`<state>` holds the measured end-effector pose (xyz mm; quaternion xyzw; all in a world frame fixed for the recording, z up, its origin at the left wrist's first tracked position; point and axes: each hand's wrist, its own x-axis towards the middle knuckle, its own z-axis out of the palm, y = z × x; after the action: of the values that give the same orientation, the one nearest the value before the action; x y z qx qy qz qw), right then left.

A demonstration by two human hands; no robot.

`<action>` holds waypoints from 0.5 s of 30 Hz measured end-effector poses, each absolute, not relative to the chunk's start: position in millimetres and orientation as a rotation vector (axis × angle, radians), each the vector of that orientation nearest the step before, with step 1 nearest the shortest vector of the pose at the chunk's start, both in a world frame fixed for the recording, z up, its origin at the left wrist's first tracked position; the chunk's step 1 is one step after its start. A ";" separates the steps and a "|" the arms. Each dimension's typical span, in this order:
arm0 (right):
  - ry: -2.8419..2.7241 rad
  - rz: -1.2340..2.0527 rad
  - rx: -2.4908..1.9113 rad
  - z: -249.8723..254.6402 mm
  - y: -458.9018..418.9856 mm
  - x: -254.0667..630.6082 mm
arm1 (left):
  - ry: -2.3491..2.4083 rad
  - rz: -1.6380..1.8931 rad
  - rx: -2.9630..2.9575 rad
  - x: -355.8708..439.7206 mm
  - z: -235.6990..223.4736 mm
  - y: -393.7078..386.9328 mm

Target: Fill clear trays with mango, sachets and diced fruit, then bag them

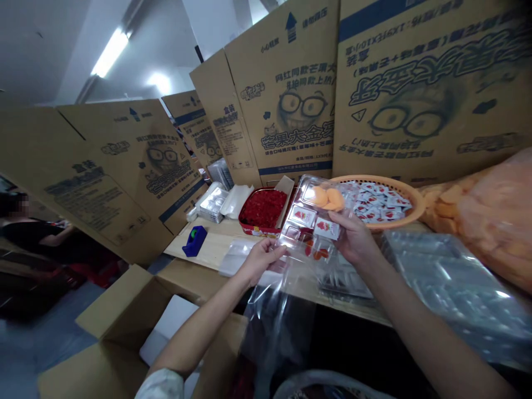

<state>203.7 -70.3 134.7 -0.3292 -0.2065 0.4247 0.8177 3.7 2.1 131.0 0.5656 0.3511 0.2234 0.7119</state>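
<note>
A clear compartment tray (290, 215) is tilted up over the table edge, its right side in the grip of my right hand (353, 235). Round orange pieces (324, 196) fill its top compartment. Printed white sachets (327, 228) sit in the middle ones, and red-orange pieces (320, 253) show lower down. My left hand (265, 259) pinches a clear plastic bag (270, 310) by the tray's lower left corner. The bag hangs down from there, and its mouth lies around the tray's lower end. Whether the left fingertips also touch the tray, I cannot tell.
Behind the tray are a red tin (262, 210) of red pieces and an orange basket (415, 206) of sachets. A bag of orange pieces (499, 216) and stacked clear trays (453, 288) lie right. A blue tape dispenser (195, 241) and an open carton (120, 316) are left. Cardboard panels (286, 111) stand behind.
</note>
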 end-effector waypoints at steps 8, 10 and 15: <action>-0.525 1.074 -0.717 135.0 -65.4 193.0 | 0.703 0.429 1.052 5.2 133.1 8.4; -0.532 1.100 -0.722 134.0 -65.5 189.1 | 0.696 0.479 1.022 9.1 132.7 10.5; -0.539 1.169 -0.802 125.3 -67.6 182.3 | 0.706 0.544 0.917 19.0 130.4 17.4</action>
<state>182.3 -67.6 125.3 -0.3637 -0.2442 0.5302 0.7260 19.0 17.4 130.4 0.4280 0.3296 0.2539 0.8023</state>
